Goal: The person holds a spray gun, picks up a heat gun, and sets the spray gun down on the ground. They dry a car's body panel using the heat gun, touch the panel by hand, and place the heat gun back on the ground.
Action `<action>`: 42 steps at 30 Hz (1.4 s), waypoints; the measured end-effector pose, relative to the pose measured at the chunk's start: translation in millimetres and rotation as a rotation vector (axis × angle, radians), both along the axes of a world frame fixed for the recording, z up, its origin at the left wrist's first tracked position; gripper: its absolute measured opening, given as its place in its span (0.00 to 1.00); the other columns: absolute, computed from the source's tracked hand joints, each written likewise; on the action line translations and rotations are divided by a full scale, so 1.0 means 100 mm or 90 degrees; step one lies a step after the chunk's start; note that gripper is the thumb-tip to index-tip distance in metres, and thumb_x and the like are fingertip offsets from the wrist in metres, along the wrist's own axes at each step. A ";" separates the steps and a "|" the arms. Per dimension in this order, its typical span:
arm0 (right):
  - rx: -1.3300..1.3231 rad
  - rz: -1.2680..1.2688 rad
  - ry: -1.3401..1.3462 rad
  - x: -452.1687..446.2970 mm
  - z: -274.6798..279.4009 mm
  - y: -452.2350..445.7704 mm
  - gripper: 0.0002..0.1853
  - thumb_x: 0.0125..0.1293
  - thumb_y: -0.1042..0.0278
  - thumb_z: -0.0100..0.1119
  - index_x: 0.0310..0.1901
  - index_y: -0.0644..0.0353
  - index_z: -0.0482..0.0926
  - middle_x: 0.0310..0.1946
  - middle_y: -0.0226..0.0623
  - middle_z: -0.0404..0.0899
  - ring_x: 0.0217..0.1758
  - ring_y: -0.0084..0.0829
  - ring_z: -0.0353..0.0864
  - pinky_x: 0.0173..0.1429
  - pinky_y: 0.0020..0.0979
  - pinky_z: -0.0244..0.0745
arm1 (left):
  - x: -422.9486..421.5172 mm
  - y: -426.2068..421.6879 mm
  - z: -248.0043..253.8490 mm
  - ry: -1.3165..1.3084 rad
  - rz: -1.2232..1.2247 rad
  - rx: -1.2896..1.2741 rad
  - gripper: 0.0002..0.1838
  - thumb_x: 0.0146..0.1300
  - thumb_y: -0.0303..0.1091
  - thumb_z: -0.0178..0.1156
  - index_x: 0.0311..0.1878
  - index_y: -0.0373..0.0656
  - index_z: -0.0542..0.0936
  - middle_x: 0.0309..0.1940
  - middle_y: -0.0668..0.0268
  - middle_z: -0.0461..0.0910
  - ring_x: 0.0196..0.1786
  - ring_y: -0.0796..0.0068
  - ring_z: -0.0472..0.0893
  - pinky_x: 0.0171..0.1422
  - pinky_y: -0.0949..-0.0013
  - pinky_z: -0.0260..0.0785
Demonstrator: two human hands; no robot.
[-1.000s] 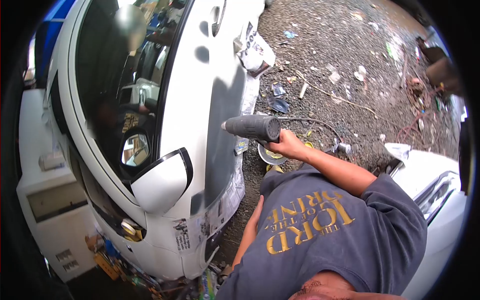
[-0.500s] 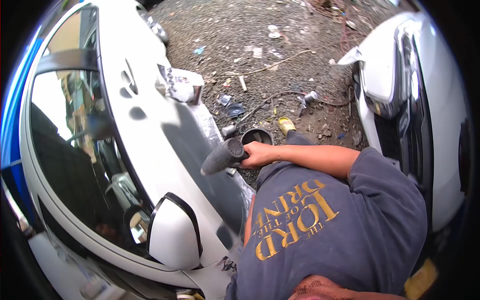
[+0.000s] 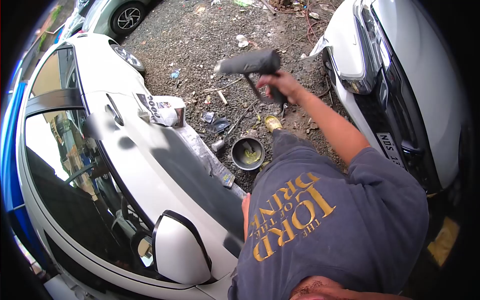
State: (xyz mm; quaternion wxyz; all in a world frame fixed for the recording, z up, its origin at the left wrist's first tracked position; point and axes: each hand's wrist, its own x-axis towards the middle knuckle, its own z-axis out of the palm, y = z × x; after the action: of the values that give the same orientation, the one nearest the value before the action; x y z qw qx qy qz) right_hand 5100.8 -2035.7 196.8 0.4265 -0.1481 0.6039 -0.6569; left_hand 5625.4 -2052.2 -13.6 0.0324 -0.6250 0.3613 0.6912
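My right hand (image 3: 282,86) is wrapped round the handle of a dark heat gun (image 3: 250,62), raised over the gravel with its nozzle pointing left. The gun is slightly blurred and apart from the car. My left hand (image 3: 246,202) shows only as a sliver between my shirt and the car's side; its fingers are mostly hidden. Beside me stands a white car (image 3: 130,160), with a matte grey patch (image 3: 192,182) along its panel. Newspaper masking (image 3: 200,150) borders the patch. A dark bowl (image 3: 248,153) with something yellow-green inside sits on the ground.
A white mirror housing (image 3: 180,250) juts from the near car. Another white car (image 3: 350,55) stands at the right, and a greenish car (image 3: 107,17) at the upper left. A cable, a small can (image 3: 218,145) and scattered litter lie on the gravel (image 3: 195,45).
My right hand has lifted the heat gun up and away from the grey panel. The view has turned, showing more of the bowl, the far car and the right-hand car's front.
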 end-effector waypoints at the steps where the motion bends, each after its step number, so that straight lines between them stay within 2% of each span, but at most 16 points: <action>1: -0.013 -0.048 0.027 -0.20 0.05 0.03 0.23 0.69 0.52 0.69 0.53 0.65 0.80 0.42 0.40 0.88 0.31 0.22 0.85 0.36 0.29 0.86 | -0.03 0.02 -0.02 -0.005 -0.012 0.001 0.34 0.80 0.57 0.49 0.70 0.34 0.74 0.66 0.53 0.78 0.69 0.58 0.75 0.74 0.61 0.64; 4: -0.076 -0.148 0.048 -0.75 0.12 0.07 0.25 0.69 0.47 0.68 0.52 0.63 0.80 0.41 0.46 0.87 0.30 0.22 0.84 0.35 0.29 0.85 | -0.08 0.05 -0.09 -0.035 -0.062 0.009 0.34 0.80 0.57 0.49 0.69 0.34 0.74 0.66 0.53 0.78 0.70 0.59 0.75 0.75 0.61 0.64; 8: -0.133 -0.188 0.018 -1.49 -0.03 0.03 0.22 0.70 0.48 0.65 0.49 0.62 0.81 0.42 0.43 0.87 0.30 0.23 0.83 0.38 0.29 0.84 | -0.20 -0.02 -0.19 -0.087 -0.143 0.008 0.33 0.79 0.56 0.50 0.69 0.34 0.74 0.66 0.53 0.78 0.70 0.59 0.75 0.75 0.61 0.63; 12: -0.208 -0.221 -0.055 -2.13 -0.26 -0.24 0.20 0.74 0.50 0.63 0.51 0.62 0.81 0.48 0.43 0.86 0.37 0.23 0.82 0.41 0.31 0.84 | -0.47 -0.21 -0.25 -0.151 -0.284 -0.007 0.33 0.79 0.56 0.50 0.69 0.33 0.75 0.66 0.53 0.78 0.70 0.59 0.75 0.75 0.62 0.63; 15: -0.175 -0.294 -0.111 -2.71 -0.78 -0.55 0.19 0.75 0.52 0.63 0.52 0.63 0.80 0.48 0.42 0.86 0.37 0.23 0.82 0.41 0.31 0.84 | -0.84 -0.44 -0.39 -0.182 -0.437 -0.031 0.32 0.79 0.55 0.51 0.69 0.33 0.75 0.66 0.53 0.78 0.70 0.59 0.75 0.75 0.62 0.62; 17: -0.120 -0.345 -0.158 -3.09 -1.17 -0.72 0.18 0.72 0.55 0.67 0.51 0.62 0.80 0.45 0.41 0.87 0.37 0.24 0.83 0.40 0.31 0.84 | -1.16 -0.59 -0.48 -0.190 -0.566 -0.054 0.32 0.79 0.55 0.51 0.68 0.33 0.75 0.66 0.53 0.78 0.70 0.59 0.74 0.76 0.62 0.62; 20: -0.052 -0.421 -0.205 -3.54 -1.80 -0.84 0.20 0.67 0.56 0.74 0.51 0.60 0.81 0.42 0.38 0.87 0.36 0.25 0.84 0.38 0.32 0.84 | -1.79 -0.79 -0.56 -0.160 -0.551 -0.105 0.32 0.79 0.55 0.51 0.68 0.33 0.75 0.66 0.53 0.78 0.70 0.59 0.74 0.76 0.62 0.62; 21: -0.026 -0.441 -0.215 -3.67 -1.98 -0.85 0.20 0.67 0.55 0.74 0.51 0.60 0.80 0.42 0.37 0.86 0.37 0.25 0.84 0.38 0.32 0.84 | -2.15 -0.87 -0.46 -0.142 -0.462 -0.124 0.32 0.79 0.55 0.51 0.68 0.33 0.75 0.66 0.53 0.78 0.70 0.59 0.74 0.76 0.62 0.62; 23: 0.018 -0.462 -0.248 -3.81 -2.26 -0.82 0.22 0.66 0.53 0.75 0.51 0.59 0.80 0.39 0.35 0.85 0.37 0.27 0.84 0.36 0.33 0.83 | -2.97 -1.00 -0.13 -0.102 -0.223 -0.146 0.24 0.79 0.48 0.54 0.59 0.33 0.80 0.55 0.56 0.83 0.60 0.61 0.80 0.69 0.61 0.67; 24: 0.059 -0.464 -0.259 -3.78 -2.36 -0.76 0.22 0.66 0.53 0.74 0.51 0.60 0.80 0.38 0.35 0.85 0.37 0.27 0.84 0.36 0.33 0.83 | -3.25 -1.11 0.00 -0.094 -0.246 -0.137 0.24 0.80 0.47 0.53 0.62 0.34 0.79 0.59 0.54 0.82 0.63 0.61 0.78 0.71 0.62 0.66; 26: 0.117 -0.471 -0.262 -3.84 -2.47 -0.65 0.21 0.67 0.52 0.74 0.50 0.60 0.80 0.37 0.35 0.84 0.36 0.27 0.84 0.36 0.33 0.83 | -3.55 -1.16 -0.01 -0.068 -0.148 -0.067 0.23 0.80 0.45 0.54 0.62 0.33 0.79 0.60 0.53 0.81 0.64 0.60 0.78 0.71 0.62 0.66; 29: 0.178 -0.492 -0.297 -3.65 -2.47 -0.45 0.21 0.70 0.49 0.70 0.47 0.59 0.78 0.32 0.35 0.83 0.31 0.29 0.84 0.35 0.34 0.82 | -3.64 -1.23 -0.05 -0.063 -0.314 -0.178 0.23 0.79 0.45 0.55 0.62 0.32 0.79 0.61 0.52 0.80 0.65 0.59 0.78 0.71 0.62 0.66; 32: 0.213 -0.543 -0.339 -3.34 -2.50 -0.18 0.19 0.73 0.50 0.63 0.47 0.60 0.77 0.30 0.40 0.83 0.29 0.33 0.83 0.35 0.37 0.81 | -3.53 -1.22 -0.09 -0.099 -0.294 -0.137 0.22 0.79 0.45 0.55 0.62 0.36 0.80 0.55 0.61 0.83 0.58 0.68 0.79 0.66 0.66 0.68; 36: 0.211 -0.582 -0.451 -2.87 -2.61 0.32 0.19 0.75 0.53 0.59 0.53 0.63 0.75 0.34 0.45 0.84 0.33 0.36 0.86 0.36 0.39 0.82 | -3.29 -1.09 0.01 -0.132 -0.344 -0.126 0.24 0.77 0.45 0.57 0.60 0.31 0.80 0.57 0.51 0.82 0.61 0.57 0.80 0.69 0.60 0.69; 39: 0.193 -0.583 -0.435 -2.44 -2.56 0.69 0.19 0.75 0.56 0.57 0.55 0.64 0.74 0.36 0.46 0.85 0.35 0.38 0.87 0.37 0.40 0.83 | -2.51 -0.77 -0.63 -0.117 -0.396 -0.131 0.24 0.75 0.45 0.58 0.59 0.31 0.81 0.59 0.47 0.81 0.63 0.52 0.79 0.70 0.58 0.68; 42: 0.156 -0.592 -0.428 -1.89 -2.61 1.22 0.16 0.75 0.59 0.54 0.54 0.64 0.74 0.38 0.46 0.84 0.37 0.38 0.87 0.39 0.41 0.84 | -2.18 -0.54 -0.63 -0.100 -0.538 -0.213 0.26 0.73 0.48 0.60 0.60 0.32 0.81 0.61 0.44 0.79 0.68 0.48 0.75 0.74 0.54 0.64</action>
State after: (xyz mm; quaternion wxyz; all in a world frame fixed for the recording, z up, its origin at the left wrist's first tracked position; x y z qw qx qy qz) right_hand 4911.7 -1914.1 -64.3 0.2760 0.3995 0.5085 -0.7111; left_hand 5407.8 -2106.2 -76.2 0.2370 -0.4701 0.6874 0.5003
